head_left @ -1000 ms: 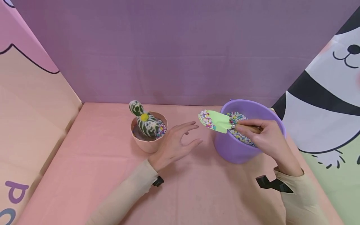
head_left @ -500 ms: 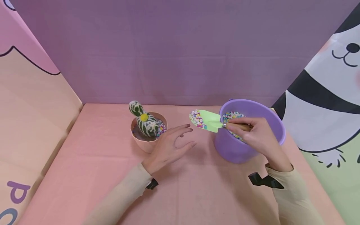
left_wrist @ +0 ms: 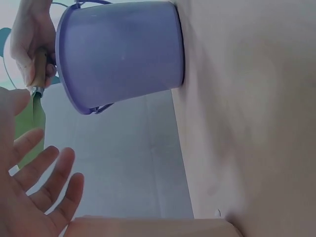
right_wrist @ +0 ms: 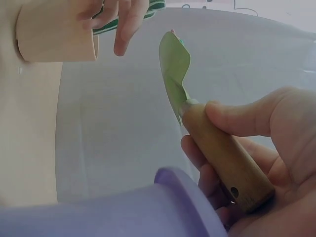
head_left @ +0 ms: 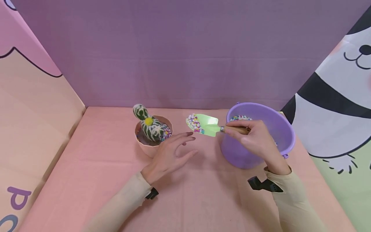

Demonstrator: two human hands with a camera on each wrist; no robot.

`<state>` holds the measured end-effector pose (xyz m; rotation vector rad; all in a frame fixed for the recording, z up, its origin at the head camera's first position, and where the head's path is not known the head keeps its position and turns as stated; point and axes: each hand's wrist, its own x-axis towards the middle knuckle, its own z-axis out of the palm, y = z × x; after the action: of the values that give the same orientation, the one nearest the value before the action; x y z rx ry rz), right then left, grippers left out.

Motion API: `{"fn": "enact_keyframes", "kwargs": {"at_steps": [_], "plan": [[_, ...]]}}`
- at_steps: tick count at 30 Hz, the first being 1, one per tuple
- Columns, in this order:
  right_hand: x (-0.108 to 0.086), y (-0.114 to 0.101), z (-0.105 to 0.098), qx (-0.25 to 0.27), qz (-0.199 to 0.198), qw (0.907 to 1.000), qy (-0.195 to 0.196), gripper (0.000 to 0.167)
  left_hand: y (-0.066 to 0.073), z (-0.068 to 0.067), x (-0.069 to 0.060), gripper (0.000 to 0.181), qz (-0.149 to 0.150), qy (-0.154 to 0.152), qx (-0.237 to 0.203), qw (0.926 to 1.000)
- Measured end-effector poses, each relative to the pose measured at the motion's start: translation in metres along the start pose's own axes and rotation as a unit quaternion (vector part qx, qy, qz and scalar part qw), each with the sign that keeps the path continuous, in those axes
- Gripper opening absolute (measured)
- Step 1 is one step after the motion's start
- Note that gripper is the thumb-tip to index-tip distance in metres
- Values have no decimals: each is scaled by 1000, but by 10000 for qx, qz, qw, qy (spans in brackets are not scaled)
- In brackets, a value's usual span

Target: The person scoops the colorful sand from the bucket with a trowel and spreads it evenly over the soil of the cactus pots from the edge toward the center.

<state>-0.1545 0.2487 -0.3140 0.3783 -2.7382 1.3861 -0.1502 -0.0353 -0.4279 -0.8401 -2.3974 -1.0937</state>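
Note:
My right hand point(head_left: 256, 138) grips the wooden handle point(right_wrist: 224, 158) of a small green trowel point(head_left: 209, 124). Colourful pebbles point(head_left: 194, 123) lie on the front part of its blade, which is held level in the air left of a purple bucket point(head_left: 242, 158). More pebbles show inside the bucket, partly hidden behind the hand. My left hand point(head_left: 169, 156) is held with fingers extended and holds nothing, just in front of a pink pot point(head_left: 147, 149). In that pot a striped cactus point(head_left: 152, 130) with a yellow flower leans left, with pebbles at its right side.
Pink cloth point(head_left: 203, 199) covers the table. A purple backdrop point(head_left: 185, 58) rises behind it, and printed panels stand on both sides, the right one with a panda point(head_left: 333, 106). A tiny pale bit point(left_wrist: 217, 213) lies on the cloth near the pot.
The right hand has carried the loaded trowel leftward, away from the bucket and nearer the pot. My left hand has drawn back slightly to the left and down. Pot and bucket have stayed put.

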Motion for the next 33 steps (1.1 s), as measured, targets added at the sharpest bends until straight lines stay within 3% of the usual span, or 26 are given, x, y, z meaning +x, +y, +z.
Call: {"fn": "enact_keyframes", "kwargs": {"at_steps": [10, 15, 22, 33], "plan": [[8, -4, 15, 30, -11, 10000, -84, 26, -13, -8, -12, 30, 817, 767, -260, 9934], [14, -6, 24, 173, 20, 9997, -163, 25, -24, -13, -18, 21, 1234, 930, -426, 9871], [19, -7, 34, 142, 70, 9996, -220, 25, -36, -23, -26, 16, 1790, 1085, -236, 9776], [26, -12, 48, 152, 103, 9996, -216, 24, -59, -51, -39, 13, 1528, 1741, -397, 9720]]}}
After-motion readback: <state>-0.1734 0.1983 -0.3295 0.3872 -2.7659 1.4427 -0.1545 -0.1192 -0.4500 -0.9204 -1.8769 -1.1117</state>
